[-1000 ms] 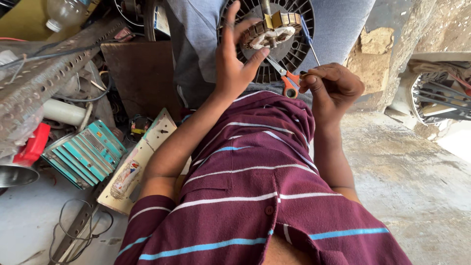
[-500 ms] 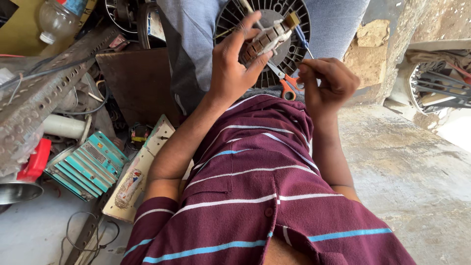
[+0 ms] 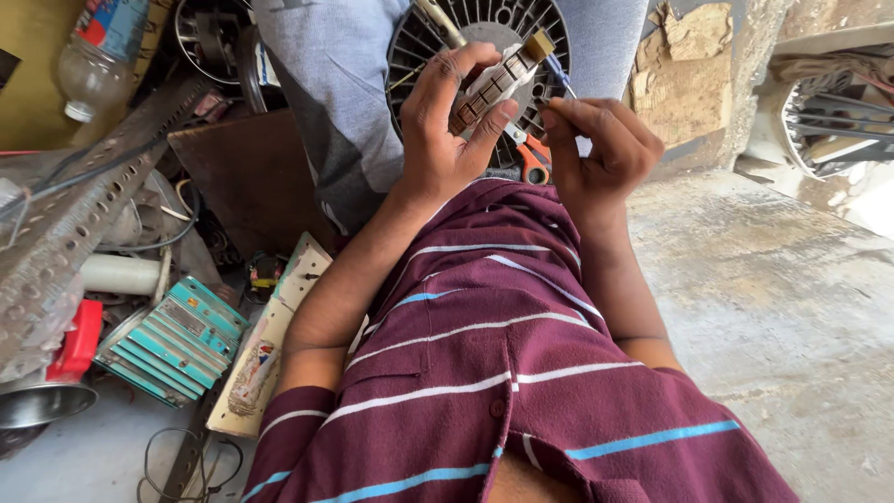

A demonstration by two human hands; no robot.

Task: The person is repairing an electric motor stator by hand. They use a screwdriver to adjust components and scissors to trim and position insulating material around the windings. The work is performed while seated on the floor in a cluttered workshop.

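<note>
My left hand (image 3: 450, 121) is shut around a small motor armature (image 3: 494, 82), pale with brown winding slots and a tan cap at its upper end. It is held tilted in front of a dark round fan grille (image 3: 438, 37). My right hand (image 3: 601, 149) is pinched on a thin blue-handled tool (image 3: 559, 79) whose tip points at the armature's upper end. Orange-handled pliers (image 3: 534, 158) lie just below and between my hands. My maroon striped shirt (image 3: 503, 373) fills the lower middle.
A person in grey trousers (image 3: 331, 102) sits behind the grille. At left lie a perforated metal angle bar (image 3: 84, 205), a teal finned part (image 3: 177, 340), a white board (image 3: 270, 345), a plastic bottle (image 3: 98, 65), a red item and a steel bowl (image 3: 42, 401). Bare concrete floor (image 3: 782, 307) at right.
My left hand has turned the armature from facing the camera to a tilted side-on pose. My right hand has risen from by the pliers and brought the thin tool to its upper end.
</note>
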